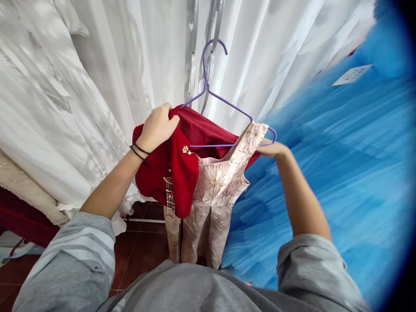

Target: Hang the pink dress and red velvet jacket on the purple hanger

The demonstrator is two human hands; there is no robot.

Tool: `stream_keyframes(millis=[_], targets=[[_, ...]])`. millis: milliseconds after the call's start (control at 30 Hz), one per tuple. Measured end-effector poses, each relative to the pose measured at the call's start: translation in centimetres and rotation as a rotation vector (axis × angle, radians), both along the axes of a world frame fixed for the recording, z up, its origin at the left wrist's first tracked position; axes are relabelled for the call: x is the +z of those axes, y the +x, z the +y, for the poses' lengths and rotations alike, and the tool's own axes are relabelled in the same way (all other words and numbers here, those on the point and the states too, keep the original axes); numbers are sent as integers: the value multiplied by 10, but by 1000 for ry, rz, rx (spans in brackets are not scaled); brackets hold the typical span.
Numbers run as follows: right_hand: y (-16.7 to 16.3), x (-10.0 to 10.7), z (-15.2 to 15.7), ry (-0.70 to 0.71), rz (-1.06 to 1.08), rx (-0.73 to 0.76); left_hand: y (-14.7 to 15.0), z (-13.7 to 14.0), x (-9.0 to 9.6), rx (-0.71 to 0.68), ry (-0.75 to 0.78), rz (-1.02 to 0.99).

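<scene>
A purple hanger (229,103) hangs by its hook in front of white curtains. On its right arm sits the shoulder strap of a pale pink and gold brocade dress (214,182), which hangs down below. A red velvet shawl (185,186) with a flower clasp and a beaded tassel lies over the hanger's left side and runs behind the dress. My left hand (159,125) is closed on the shawl's edge at the hanger's left arm. Behind the dress strap, my right hand (269,148) reaches in at the hanger's right end; its fingers are hidden.
White curtains (113,56) cover the back. Blue tulle (302,182) fills the right side, with a white card (352,74) on it. Beige sparkly fabric (29,186) and dark red cloth (22,216) lie at left. The floor (139,251) is dark red tile.
</scene>
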State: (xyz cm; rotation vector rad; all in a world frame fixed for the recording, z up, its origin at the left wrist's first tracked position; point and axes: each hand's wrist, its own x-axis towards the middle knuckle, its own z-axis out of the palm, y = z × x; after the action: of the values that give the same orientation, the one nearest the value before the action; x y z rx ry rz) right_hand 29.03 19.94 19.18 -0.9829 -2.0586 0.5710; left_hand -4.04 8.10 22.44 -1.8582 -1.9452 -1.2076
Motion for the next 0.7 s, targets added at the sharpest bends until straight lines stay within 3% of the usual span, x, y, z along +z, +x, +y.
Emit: stream_keyframes(millis=[100, 267, 367, 433, 533, 633, 700], targets=[[15, 27, 17, -122, -162, 21, 7, -2, -3, -21, 101, 33], [11, 64, 34, 126, -418, -314, 56, -14, -1, -15, 409, 219], [11, 66, 38, 366, -210, -498, 107, -12, 1, -226, 237, 256], [14, 61, 38, 413, -101, -535, 139, 2, 0, -321, 29, 218], [22, 56, 32, 279, -166, -480, 171, 38, -8, -353, -158, 136], [37, 61, 13, 126, -302, -415, 177, 77, -22, -465, -189, -37], [47, 71, -2, -32, -400, -289, 172, 96, -32, -595, -187, -174]])
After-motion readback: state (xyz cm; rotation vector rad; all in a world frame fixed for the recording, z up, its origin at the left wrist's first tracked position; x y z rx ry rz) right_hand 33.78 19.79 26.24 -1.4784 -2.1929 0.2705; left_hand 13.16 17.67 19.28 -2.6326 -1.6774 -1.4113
